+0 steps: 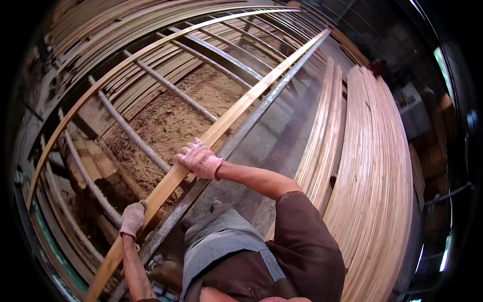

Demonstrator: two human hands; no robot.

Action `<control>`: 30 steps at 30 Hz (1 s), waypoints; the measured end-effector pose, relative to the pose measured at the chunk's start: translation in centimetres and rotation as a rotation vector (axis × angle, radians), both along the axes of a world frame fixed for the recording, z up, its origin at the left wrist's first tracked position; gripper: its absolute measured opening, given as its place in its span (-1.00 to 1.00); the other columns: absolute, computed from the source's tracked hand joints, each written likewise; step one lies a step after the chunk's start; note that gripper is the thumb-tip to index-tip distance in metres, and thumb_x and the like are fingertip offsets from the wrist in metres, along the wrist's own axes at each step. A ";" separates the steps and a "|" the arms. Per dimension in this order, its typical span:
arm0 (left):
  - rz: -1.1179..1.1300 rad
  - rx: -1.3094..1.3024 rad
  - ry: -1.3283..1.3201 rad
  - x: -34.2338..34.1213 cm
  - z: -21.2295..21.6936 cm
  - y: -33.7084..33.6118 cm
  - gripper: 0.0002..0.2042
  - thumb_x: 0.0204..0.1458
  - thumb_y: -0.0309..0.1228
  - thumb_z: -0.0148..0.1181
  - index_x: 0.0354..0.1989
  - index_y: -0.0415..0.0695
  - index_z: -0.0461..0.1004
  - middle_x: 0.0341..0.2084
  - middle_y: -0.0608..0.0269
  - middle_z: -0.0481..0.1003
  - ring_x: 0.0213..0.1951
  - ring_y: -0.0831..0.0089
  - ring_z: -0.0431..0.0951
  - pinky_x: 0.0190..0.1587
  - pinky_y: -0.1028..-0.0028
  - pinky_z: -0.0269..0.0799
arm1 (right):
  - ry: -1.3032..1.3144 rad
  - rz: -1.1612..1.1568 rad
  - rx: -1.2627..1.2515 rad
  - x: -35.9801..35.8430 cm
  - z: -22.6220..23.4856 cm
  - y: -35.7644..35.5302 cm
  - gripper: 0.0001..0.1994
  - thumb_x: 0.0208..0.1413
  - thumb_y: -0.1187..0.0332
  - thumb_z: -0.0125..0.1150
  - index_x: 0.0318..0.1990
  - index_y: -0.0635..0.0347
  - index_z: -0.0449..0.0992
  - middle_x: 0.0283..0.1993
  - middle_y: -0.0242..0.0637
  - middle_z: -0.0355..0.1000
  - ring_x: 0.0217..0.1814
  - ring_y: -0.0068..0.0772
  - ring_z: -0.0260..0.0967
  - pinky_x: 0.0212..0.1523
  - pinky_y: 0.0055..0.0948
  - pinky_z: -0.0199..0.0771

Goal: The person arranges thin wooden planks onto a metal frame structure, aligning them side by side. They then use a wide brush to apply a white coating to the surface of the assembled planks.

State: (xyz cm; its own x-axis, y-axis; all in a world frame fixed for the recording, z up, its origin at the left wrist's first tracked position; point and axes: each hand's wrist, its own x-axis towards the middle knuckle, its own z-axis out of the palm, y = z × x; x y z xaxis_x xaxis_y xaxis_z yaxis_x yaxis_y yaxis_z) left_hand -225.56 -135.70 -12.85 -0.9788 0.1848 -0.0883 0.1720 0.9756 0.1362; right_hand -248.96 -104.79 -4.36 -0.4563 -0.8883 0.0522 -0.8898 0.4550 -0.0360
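Note:
A long, narrow wooden board (pixel 231 118) runs from the lower left to the far upper right, along the near side of a metal roller frame. My right hand (pixel 199 159), in a pale pink knit glove, reaches over the board from its right side, its fingers curled across the top. Closer to me, my left hand (pixel 133 219), in a similar greyish glove, grips the board's left edge; its fingertips are partly hidden. Below the board, the frame's metal rail (pixel 241 132) follows the same line. A second long board (pixel 108 75) lies along the frame's far side.
Metal rollers (pixel 176 95) cross the frame, with sawdust (pixel 166 110) heaped beneath. Stacks of long boards (pixel 375 166) stand on my right; more timber (pixel 100 25) lies beyond the frame at upper left. A grey box-shaped object (pixel 413 113) is at far right.

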 end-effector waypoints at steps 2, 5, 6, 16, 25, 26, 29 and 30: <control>-0.124 0.062 0.104 0.9 -1.2 -1.6 -0.86 0.12 -0.44 -0.05 -0.27 -0.14 0.46 -0.54 0.02 0.51 -0.41 0.02 0.57 -0.34 0.12 0.49 | -0.026 -0.014 0.033 0.3 -0.3 -0.7 -0.78 0.01 0.30 0.25 -0.16 0.05 0.57 -0.22 -0.27 0.55 -0.03 -0.20 0.51 0.16 -0.11 0.33; 0.029 0.293 -0.107 1.6 0.6 -1.4 -0.84 0.17 -0.41 -0.07 -0.26 -0.20 0.44 -0.51 -0.05 0.51 -0.36 -0.09 0.56 -0.29 0.06 0.46 | -0.013 0.067 -0.009 -0.3 0.0 0.0 -0.84 -0.03 0.31 0.27 -0.26 0.06 0.58 -0.36 -0.29 0.54 -0.16 -0.17 0.55 0.01 -0.10 0.44; 0.074 0.328 -0.174 1.7 1.5 -1.4 -0.79 0.18 -0.36 -0.03 -0.19 -0.24 0.46 -0.46 -0.09 0.52 -0.30 -0.12 0.56 -0.23 0.05 0.48 | -0.001 0.103 -0.036 -0.7 0.0 0.3 -0.86 -0.04 0.32 0.28 -0.30 0.07 0.59 -0.40 -0.29 0.54 -0.20 -0.15 0.56 -0.05 -0.09 0.49; 0.442 0.024 0.311 7.4 4.4 6.2 -0.61 -0.09 -0.34 0.43 -0.08 -0.12 0.48 -0.31 0.00 0.52 -0.24 -0.06 0.55 -0.28 0.08 0.44 | -0.252 0.138 0.088 -2.6 -2.3 0.5 -0.78 -0.20 0.17 0.37 -0.39 0.05 0.65 -0.48 -0.21 0.56 -0.35 -0.06 0.58 -0.36 -0.11 0.59; 0.392 0.180 0.281 8.6 6.5 8.2 -0.71 -0.09 -0.37 0.42 -0.19 -0.10 0.53 -0.40 0.04 0.52 -0.33 -0.04 0.55 -0.32 0.12 0.45 | -0.324 0.210 0.118 -0.9 -2.2 1.7 -0.67 -0.05 0.05 0.30 -0.34 0.14 0.63 -0.47 -0.16 0.56 -0.35 -0.01 0.59 -0.35 -0.06 0.58; 0.370 0.180 0.254 8.0 6.8 8.4 -0.71 -0.09 -0.38 0.42 -0.18 -0.11 0.53 -0.40 0.03 0.52 -0.33 -0.04 0.56 -0.31 0.13 0.46 | -0.322 0.212 0.092 -1.2 -1.8 2.4 -0.67 -0.04 0.05 0.30 -0.34 0.15 0.62 -0.46 -0.15 0.56 -0.34 0.00 0.59 -0.33 -0.06 0.58; 0.474 0.139 0.296 7.8 6.0 10.7 -0.72 -0.10 -0.40 0.44 -0.22 -0.11 0.52 -0.43 0.04 0.51 -0.36 -0.02 0.55 -0.33 0.12 0.44 | -0.334 0.176 0.146 -2.3 1.1 4.1 -0.63 -0.01 0.00 0.31 -0.34 0.18 0.60 -0.36 -0.08 0.57 -0.26 0.03 0.57 -0.25 -0.04 0.57; 0.464 0.139 0.286 7.8 6.1 11.2 -0.73 -0.09 -0.40 0.44 -0.21 -0.11 0.52 -0.43 0.03 0.51 -0.36 -0.03 0.56 -0.33 0.11 0.44 | -0.302 0.163 0.112 -2.5 1.1 5.3 -0.62 0.01 0.00 0.31 -0.33 0.17 0.60 -0.35 -0.08 0.57 -0.25 0.04 0.57 -0.24 -0.04 0.57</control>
State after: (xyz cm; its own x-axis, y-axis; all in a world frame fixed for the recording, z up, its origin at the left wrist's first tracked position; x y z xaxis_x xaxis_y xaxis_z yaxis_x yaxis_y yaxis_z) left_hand -217.76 -124.50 -6.74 -0.9416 -0.2801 0.1867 -0.2222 0.9339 0.2800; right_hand -251.45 -99.48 -3.23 -0.2883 -0.9432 -0.1649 -0.9077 0.3240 -0.2667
